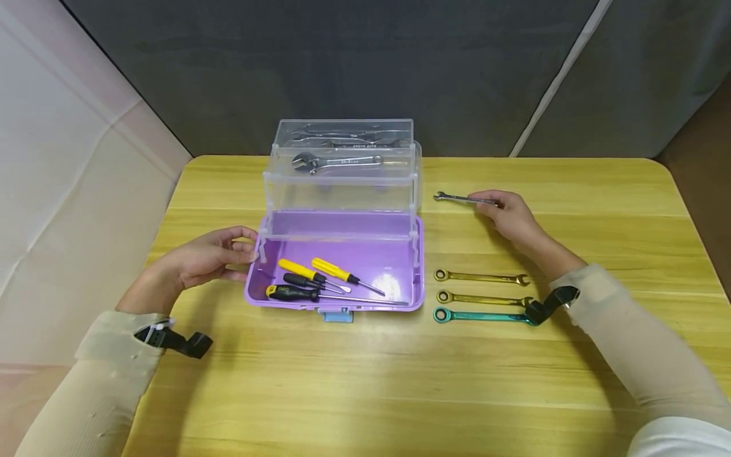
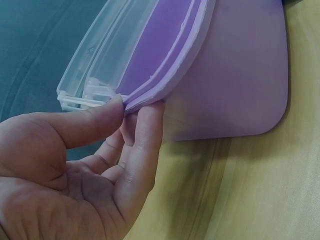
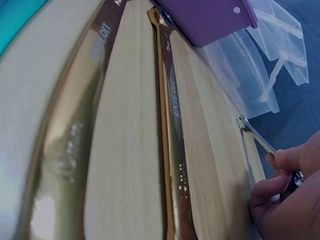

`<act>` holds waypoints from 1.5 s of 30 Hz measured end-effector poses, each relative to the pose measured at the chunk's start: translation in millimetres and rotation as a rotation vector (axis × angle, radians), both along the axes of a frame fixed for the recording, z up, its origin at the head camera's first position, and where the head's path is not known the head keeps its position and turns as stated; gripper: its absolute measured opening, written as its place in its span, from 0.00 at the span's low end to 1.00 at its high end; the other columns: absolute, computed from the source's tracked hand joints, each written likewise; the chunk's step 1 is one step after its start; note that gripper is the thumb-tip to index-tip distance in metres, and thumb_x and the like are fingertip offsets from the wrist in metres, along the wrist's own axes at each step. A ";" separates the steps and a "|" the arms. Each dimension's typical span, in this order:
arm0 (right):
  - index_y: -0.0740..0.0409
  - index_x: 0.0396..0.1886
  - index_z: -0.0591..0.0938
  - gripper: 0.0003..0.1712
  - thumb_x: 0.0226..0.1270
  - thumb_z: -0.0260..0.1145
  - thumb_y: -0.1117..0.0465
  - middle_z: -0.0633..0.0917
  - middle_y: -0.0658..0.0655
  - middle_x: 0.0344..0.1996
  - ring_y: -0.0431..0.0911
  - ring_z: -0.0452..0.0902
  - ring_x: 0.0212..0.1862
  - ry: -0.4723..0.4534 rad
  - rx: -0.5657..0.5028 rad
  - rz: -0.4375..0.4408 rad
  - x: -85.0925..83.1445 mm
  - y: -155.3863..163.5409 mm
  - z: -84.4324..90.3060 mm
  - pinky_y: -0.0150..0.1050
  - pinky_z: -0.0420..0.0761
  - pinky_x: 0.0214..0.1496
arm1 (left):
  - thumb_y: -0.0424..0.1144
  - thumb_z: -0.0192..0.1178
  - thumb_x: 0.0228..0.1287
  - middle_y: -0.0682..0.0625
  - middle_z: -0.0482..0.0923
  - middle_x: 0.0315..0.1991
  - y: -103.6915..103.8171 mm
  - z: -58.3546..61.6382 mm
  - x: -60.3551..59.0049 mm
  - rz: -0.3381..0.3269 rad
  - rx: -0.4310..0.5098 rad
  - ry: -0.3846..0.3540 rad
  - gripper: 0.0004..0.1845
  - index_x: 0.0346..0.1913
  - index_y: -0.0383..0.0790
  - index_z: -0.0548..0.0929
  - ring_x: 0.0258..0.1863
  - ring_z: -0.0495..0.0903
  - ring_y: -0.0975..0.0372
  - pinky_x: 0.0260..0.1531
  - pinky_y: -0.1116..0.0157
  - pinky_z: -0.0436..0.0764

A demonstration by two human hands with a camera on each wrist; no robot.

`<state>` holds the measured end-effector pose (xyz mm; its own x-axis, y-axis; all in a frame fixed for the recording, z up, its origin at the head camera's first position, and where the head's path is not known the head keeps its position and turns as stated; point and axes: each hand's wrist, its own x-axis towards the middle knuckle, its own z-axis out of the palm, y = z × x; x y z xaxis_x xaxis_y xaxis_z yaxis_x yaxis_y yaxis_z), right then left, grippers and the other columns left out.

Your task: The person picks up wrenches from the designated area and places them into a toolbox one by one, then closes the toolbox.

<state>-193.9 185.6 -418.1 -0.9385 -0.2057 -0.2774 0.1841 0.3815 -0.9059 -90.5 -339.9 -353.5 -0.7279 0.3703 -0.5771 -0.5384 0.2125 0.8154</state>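
Observation:
My left hand [image 1: 214, 257] pinches the left rim of a purple toolbox [image 1: 422, 254]; in the left wrist view, thumb and forefinger meet at the lip of its wall [image 2: 235, 75]. The lid is up, with clear fold-out trays [image 1: 342, 193] raised at the back. To the right of the box, my right hand [image 1: 508, 216] holds a small silver wrench [image 1: 454, 197] by one end between thumb and fingers, its open jaw pointing left toward the box. Close over the tabletop, the same wrench [image 3: 260, 139] shows in the right wrist view.
Inside the box lie a yellow-handled screwdriver [image 1: 334, 270] and several others. An adjustable wrench [image 1: 348, 162] and other silver wrenches sit in the top tray. Two gold ratchet wrenches [image 1: 482, 277] and a green one [image 1: 485, 316] lie at right. A dark curtain [image 1: 342, 63] hangs behind.

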 end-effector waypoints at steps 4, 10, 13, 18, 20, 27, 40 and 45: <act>0.65 0.67 0.76 0.21 0.82 0.56 0.59 0.75 0.48 0.39 0.38 0.60 0.23 -0.013 -0.043 -0.011 0.7 1.2 -1.2 0.31 0.64 0.22 | 0.28 0.54 0.76 0.50 0.84 0.42 0.3 -0.6 0.1 0.000 -0.004 -0.001 0.10 0.54 0.41 0.70 0.43 0.86 0.58 0.44 0.60 0.88; 0.65 0.66 0.77 0.21 0.81 0.56 0.59 0.73 0.50 0.45 0.41 0.60 0.27 -0.011 -0.100 -0.039 0.4 4.1 4.2 0.32 0.63 0.26 | 0.27 0.54 0.76 0.50 0.84 0.42 0.0 -0.9 -0.4 -0.001 -0.002 -0.001 0.10 0.54 0.41 0.70 0.43 0.86 0.58 0.44 0.60 0.88; 0.64 0.67 0.77 0.22 0.82 0.56 0.58 0.73 0.50 0.49 0.42 0.61 0.31 0.012 -0.099 -0.039 -0.4 5.6 10.5 0.32 0.64 0.29 | 0.27 0.54 0.76 0.50 0.84 0.42 -0.6 -1.1 -0.6 0.001 -0.004 -0.001 0.10 0.54 0.42 0.71 0.43 0.86 0.58 0.44 0.60 0.88; 0.64 0.66 0.77 0.21 0.82 0.55 0.58 0.72 0.49 0.41 0.42 0.62 0.32 0.063 -0.095 -0.037 -1.8 8.8 20.9 0.34 0.65 0.29 | 0.27 0.54 0.76 0.50 0.84 0.42 -0.8 -1.7 -0.6 0.005 -0.008 -0.002 0.10 0.54 0.42 0.71 0.42 0.86 0.58 0.43 0.60 0.88; 0.63 0.66 0.78 0.21 0.82 0.55 0.59 0.70 0.49 0.37 0.42 0.61 0.31 0.077 -0.092 -0.038 -1.8 10.1 24.7 0.35 0.65 0.28 | 0.27 0.54 0.76 0.50 0.84 0.42 -0.7 -2.0 -0.7 0.006 -0.008 -0.002 0.10 0.54 0.41 0.71 0.42 0.86 0.58 0.43 0.60 0.88; 0.60 0.66 0.78 0.21 0.82 0.54 0.56 0.68 0.49 0.36 0.42 0.61 0.34 0.105 -0.103 -0.031 -1.1 12.9 40.7 0.34 0.70 0.32 | 0.27 0.54 0.76 0.50 0.84 0.42 -0.2 -1.6 -1.2 0.009 -0.017 -0.004 0.11 0.54 0.41 0.70 0.42 0.86 0.58 0.43 0.60 0.88; 0.57 0.62 0.81 0.17 0.81 0.56 0.59 0.67 0.52 0.36 0.44 0.57 0.32 0.131 -0.242 0.013 -2.1 2.7 69.0 0.36 0.62 0.29 | 0.27 0.54 0.76 0.50 0.84 0.42 -0.3 -1.0 -1.4 0.006 -0.015 -0.005 0.10 0.54 0.41 0.70 0.42 0.86 0.58 0.43 0.60 0.88; 0.56 0.63 0.82 0.17 0.80 0.57 0.59 0.67 0.52 0.35 0.45 0.56 0.31 0.151 -0.219 0.045 -3.2 -7.3 80.4 0.36 0.62 0.29 | 0.27 0.54 0.76 0.50 0.84 0.42 -1.5 -1.3 -1.7 -0.006 0.012 0.000 0.10 0.54 0.42 0.71 0.42 0.86 0.58 0.43 0.61 0.88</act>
<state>-197.1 178.3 -337.7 -0.9543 -0.2881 -0.0792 0.0279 0.1781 -0.9836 -92.1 -341.4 -354.9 -0.7252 0.3816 -0.5731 -0.5375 0.2064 0.8176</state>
